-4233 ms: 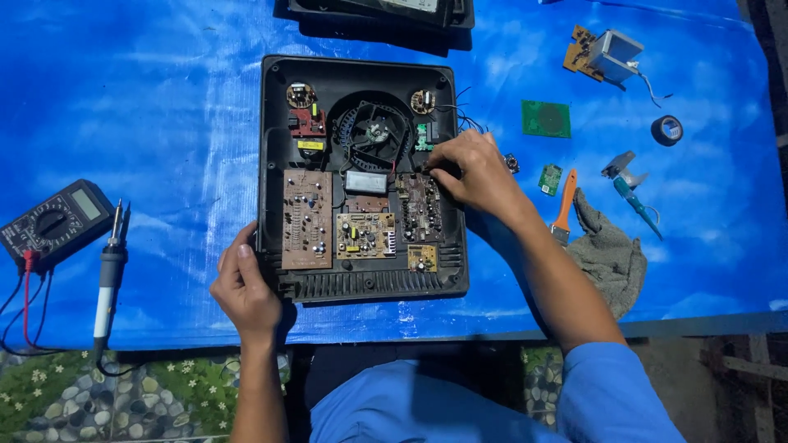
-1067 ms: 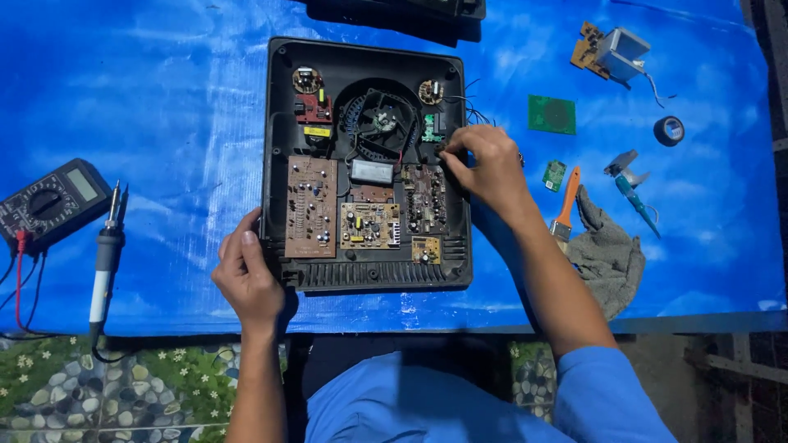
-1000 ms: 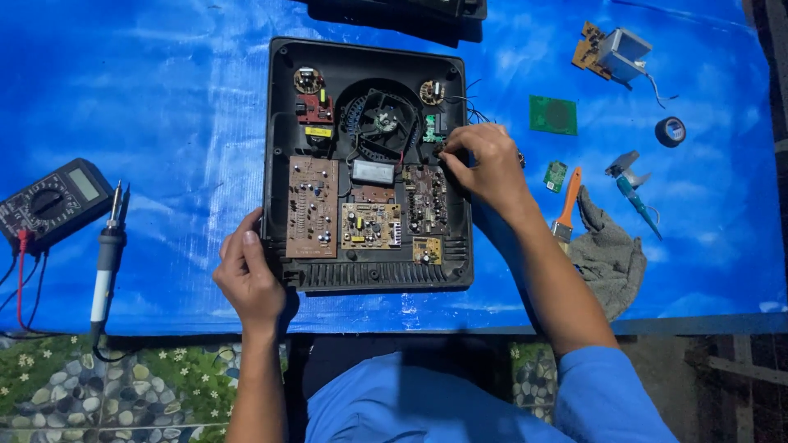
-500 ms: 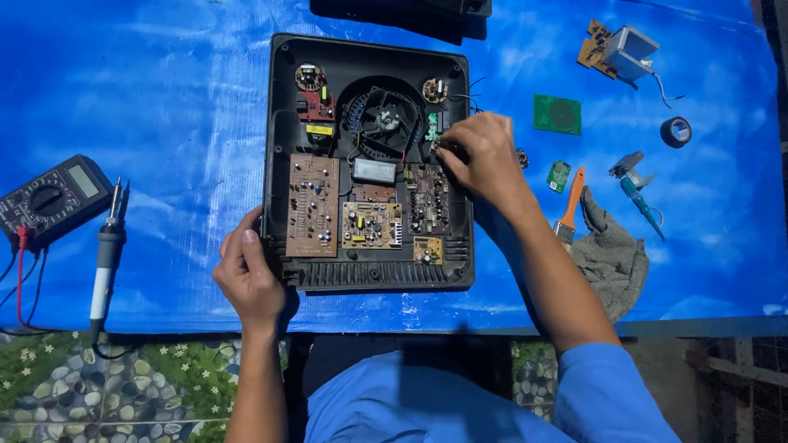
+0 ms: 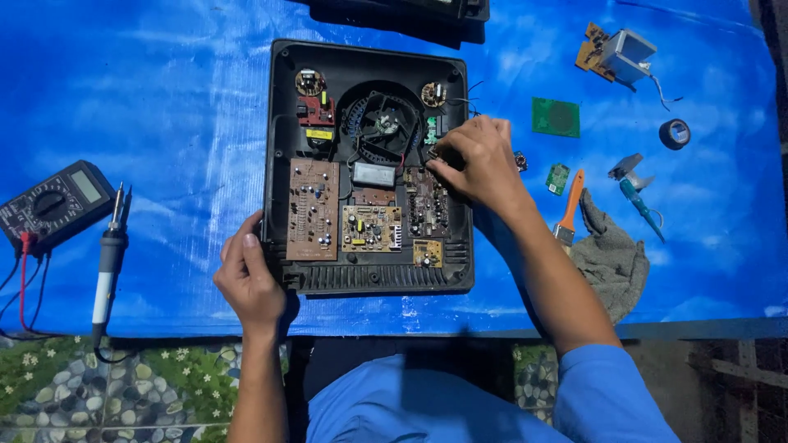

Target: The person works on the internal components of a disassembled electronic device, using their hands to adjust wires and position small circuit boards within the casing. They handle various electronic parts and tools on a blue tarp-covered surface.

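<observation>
An opened black appliance housing (image 5: 283, 148) lies on the blue sheet, with a round black fan (image 5: 382, 127) and several brown circuit boards (image 5: 312, 209) inside. My left hand (image 5: 249, 275) grips the housing's near left corner. My right hand (image 5: 476, 160) rests over the housing's right edge, fingertips pinched at a spot beside the fan and the right-hand board (image 5: 425, 203). What the fingers pinch is hidden.
A multimeter (image 5: 51, 205) and a soldering iron (image 5: 107, 262) lie at the left. Right of the housing are a green board (image 5: 556, 117), a transformer on a board (image 5: 617, 53), a tape roll (image 5: 675, 133), an orange-handled brush (image 5: 570, 209), a grey rag (image 5: 611, 262) and a screwdriver (image 5: 636, 193).
My right hand has shifted slightly along the housing's right edge, its fingers working near the fan. The left hand has kept its hold on the corner.
</observation>
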